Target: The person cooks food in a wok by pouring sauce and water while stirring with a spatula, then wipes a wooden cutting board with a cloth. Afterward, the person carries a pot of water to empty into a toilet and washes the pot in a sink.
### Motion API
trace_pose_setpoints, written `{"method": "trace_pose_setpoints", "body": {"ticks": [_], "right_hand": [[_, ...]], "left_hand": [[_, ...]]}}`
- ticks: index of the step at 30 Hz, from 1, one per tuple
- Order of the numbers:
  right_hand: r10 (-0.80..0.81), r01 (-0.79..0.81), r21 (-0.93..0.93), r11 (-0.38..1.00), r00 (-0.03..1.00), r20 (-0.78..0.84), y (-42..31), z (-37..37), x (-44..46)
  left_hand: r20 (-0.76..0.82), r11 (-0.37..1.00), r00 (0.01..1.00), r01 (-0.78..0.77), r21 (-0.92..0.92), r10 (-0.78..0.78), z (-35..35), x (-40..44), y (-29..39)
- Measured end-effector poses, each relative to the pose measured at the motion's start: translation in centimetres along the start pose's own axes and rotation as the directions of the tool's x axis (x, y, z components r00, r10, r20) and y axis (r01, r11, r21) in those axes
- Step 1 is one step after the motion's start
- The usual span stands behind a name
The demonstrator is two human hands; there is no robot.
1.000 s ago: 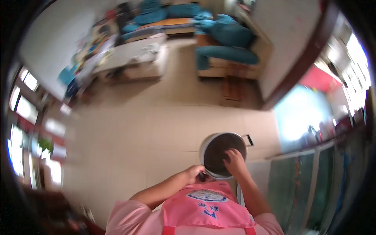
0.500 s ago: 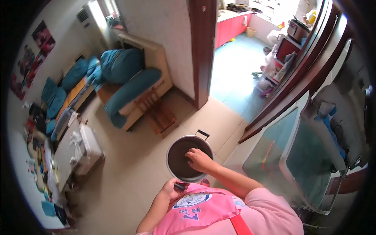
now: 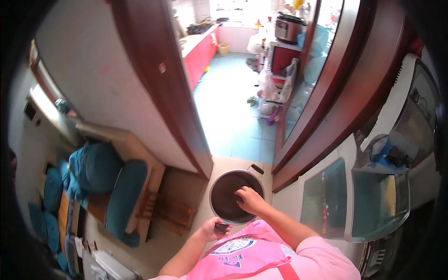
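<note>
A round metal pot with a pale rim and a dark brown inside is held in front of the pink apron. My left hand is closed round its near black handle. The other black handle points away from me, towards the doorway. Inside the pot's opening, my right hand has its fingers curled over the dark inside. Whether these fingers pinch anything is hidden, and I cannot tell whether the brown is the pot's bottom or its contents.
Ahead, a brown door frame opens onto a kitchen with a blue tiled floor and red cabinets. A glass-sided tank stands close on the right. To the left are a sofa with teal cushions and a wooden chair.
My view has swung right, so the kitchen doorway now lies straight ahead. The pot has come along with both hands, the left still on its handle, the right still inside.
</note>
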State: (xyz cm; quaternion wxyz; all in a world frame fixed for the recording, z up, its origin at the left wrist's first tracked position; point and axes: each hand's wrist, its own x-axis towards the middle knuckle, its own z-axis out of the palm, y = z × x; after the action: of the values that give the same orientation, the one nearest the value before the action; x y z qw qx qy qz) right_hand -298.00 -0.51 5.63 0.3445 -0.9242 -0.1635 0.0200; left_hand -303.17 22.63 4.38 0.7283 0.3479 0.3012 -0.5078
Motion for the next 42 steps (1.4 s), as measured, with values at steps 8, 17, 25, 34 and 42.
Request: {"method": "trace_pose_setpoints", "body": {"ticks": [8, 17, 25, 34, 42], "right_hand": [[-0.012, 0.015, 0.026, 1.000, 0.992, -0.123, 14.0, -6.0, 13.8], [-0.065, 0.081, 0.072, 0.994, 0.977, -0.201, 23.0, -15.5, 32.0], [0.038, -0.041, -0.015, 0.999, 0.982, -0.185, 33.4, -20.6, 47.6], [0.102, -0.106, 0.005, 0.994, 0.942, -0.320, 41.4, -28.1, 65.7], [-0.035, 0.039, 0.006, 0.999, 0.949, -0.314, 48.8, -31.6, 80.7]], "left_hand": [[0.081, 0.992, 0.990, 0.121, -0.045, -0.117, 6.0, 14.3, 17.0], [0.057, 0.993, 0.995, 0.085, -0.081, -0.081, 15.2, 23.8, 33.5], [0.096, 0.988, 0.989, 0.124, -0.097, -0.114, 20.4, 36.7, 52.3], [-0.051, 0.988, 0.991, 0.115, -0.103, -0.121, 28.6, 46.4, 74.2], [0.040, 0.983, 0.994, 0.110, -0.148, -0.105, 27.9, 52.9, 89.2]]}}
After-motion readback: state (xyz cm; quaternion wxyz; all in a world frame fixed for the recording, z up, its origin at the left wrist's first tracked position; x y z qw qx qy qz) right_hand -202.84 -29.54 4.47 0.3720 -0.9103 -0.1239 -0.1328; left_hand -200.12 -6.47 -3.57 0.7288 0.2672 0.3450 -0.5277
